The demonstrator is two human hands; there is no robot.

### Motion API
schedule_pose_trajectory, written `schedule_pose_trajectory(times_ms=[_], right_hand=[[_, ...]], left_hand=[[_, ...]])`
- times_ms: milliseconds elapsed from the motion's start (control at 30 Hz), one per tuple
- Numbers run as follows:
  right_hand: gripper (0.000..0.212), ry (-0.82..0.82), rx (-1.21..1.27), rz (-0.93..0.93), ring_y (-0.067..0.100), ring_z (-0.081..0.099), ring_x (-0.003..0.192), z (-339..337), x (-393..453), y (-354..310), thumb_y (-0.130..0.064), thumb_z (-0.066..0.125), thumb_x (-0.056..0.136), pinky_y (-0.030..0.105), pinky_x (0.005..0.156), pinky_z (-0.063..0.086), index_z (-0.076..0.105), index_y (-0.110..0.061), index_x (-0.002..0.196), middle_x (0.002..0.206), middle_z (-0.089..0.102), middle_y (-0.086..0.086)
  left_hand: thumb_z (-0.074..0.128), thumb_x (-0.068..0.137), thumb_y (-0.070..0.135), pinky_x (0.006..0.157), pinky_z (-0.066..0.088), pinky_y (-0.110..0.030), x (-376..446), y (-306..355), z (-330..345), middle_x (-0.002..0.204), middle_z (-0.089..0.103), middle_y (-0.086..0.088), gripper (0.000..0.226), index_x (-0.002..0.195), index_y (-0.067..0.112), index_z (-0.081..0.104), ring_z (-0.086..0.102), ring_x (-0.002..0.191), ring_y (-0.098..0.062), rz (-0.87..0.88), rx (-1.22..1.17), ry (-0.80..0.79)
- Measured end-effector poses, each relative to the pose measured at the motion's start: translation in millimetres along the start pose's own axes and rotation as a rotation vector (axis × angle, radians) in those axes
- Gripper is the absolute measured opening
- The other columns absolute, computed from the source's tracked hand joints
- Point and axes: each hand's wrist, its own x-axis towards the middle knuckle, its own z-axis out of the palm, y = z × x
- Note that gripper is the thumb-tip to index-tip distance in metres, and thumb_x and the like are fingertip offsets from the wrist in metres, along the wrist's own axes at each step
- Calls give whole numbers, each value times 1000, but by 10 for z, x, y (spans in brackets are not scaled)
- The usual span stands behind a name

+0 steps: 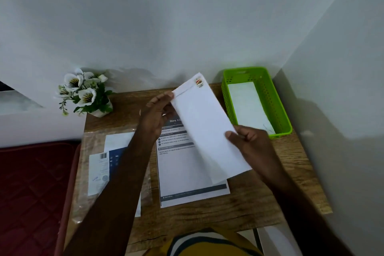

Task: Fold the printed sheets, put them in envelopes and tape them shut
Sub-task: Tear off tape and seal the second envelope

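Held above the small brown wood-grain table [249, 199]: one long white paper envelope [207, 127], tilted, far end toward the wall, near end over the table centre. Small coloured emblem at its far corner. Left hand [154, 114] at the far left edge of the envelope, thumb and fingertips pinching that edge. Right hand [250, 141] at the near right edge, thumb on top, fingers curled under, gripping the envelope. A second white layer showing beneath the envelope's lower edge; cannot tell whether a separate folded sheet or part of the envelope.

Flat on the table directly beneath: one white printed sheet with dark grey header bands [187, 172], unfolded, its upper right part covered by the envelope, its near edge well short of the table's front edge.

Left of it: one clear plastic packet holding white and blue stationery with a barcode label [104, 164], overhanging the table's left edge, crossed by the left forearm.

Far right corner: one bright green perforated plastic basket [270, 97], close to the side wall, holding one white envelope [247, 106] lying flat inside.

Far left corner: one small white pot of white artificial flowers [85, 91], against the back wall.

Open tabletop: a strip along the front edge and a patch right of the printed sheet. Walls closing the back and right sides. Dark red quilted surface [31, 193] left of the table.
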Motion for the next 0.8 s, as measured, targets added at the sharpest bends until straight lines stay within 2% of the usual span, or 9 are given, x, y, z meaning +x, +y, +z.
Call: schedule_pose_trajectory(times_ms=[67,133,167,200,267,333,467,667,800], right_hand=[[26,106,-116,-115,-2,70,74,-156,-35,-230,-13,70,96,16,68,55,78,-35,84,78,77,-19],[21,266,-272,-219,-14,62,67,-290,-58,-404,-12,65,99,3,61,46,81,-25,97,71,70,-27],[20,358,-384,-266,-12,63,66,-344,-59,-458,-12,62,100,6,61,46,80,-19,106,72,69,-21],[21,450,-511,-306,-2,66,66,-387,-43,-489,-14,58,101,16,63,49,77,-14,110,71,70,-7],[25,600,-759,-350,36,68,71,-423,42,-501,-14,53,99,36,64,50,73,-10,114,76,70,20],[30,667,-968,-324,46,66,77,-394,191,-451,-8,52,97,44,65,51,69,-9,122,88,70,26],[38,536,-1231,-138,39,66,105,-217,592,-167,0,46,95,43,73,52,59,-2,130,118,65,20],[45,324,-1395,50,31,48,137,4,895,231,-5,51,94,48,88,53,50,0,139,135,59,16],[44,288,-1368,11,31,47,136,50,958,348,-12,45,99,52,100,44,47,-2,142,139,57,14]], left_hand=[[74,91,21,66,60,-28,3,24,82,90,77,1,5,96,21,76,70,74,-10,7,8,-35],[71,94,24,67,60,-28,-14,15,112,96,78,1,10,103,22,76,71,77,-10,10,29,-55],[70,95,24,67,60,-28,-30,0,109,99,78,0,13,107,22,76,71,78,-10,9,39,-51],[69,96,25,66,60,-29,-50,-24,91,101,78,0,16,110,22,75,72,79,-10,7,46,-40],[67,98,24,67,60,-29,-90,-86,22,101,77,-1,19,115,20,74,72,80,-10,2,54,-21],[66,98,26,68,61,-29,-128,-160,-74,101,77,-1,21,116,18,73,72,81,-12,-19,61,4],[64,99,29,67,60,-28,-189,-260,-276,102,78,-1,27,121,15,71,74,84,-13,-59,76,67],[64,98,33,72,60,-31,-260,-357,-475,108,78,-1,19,110,25,77,72,95,-18,-76,80,113],[62,100,31,68,58,-28,-277,-390,-506,106,78,0,22,116,23,75,71,93,-17,-85,78,121]])
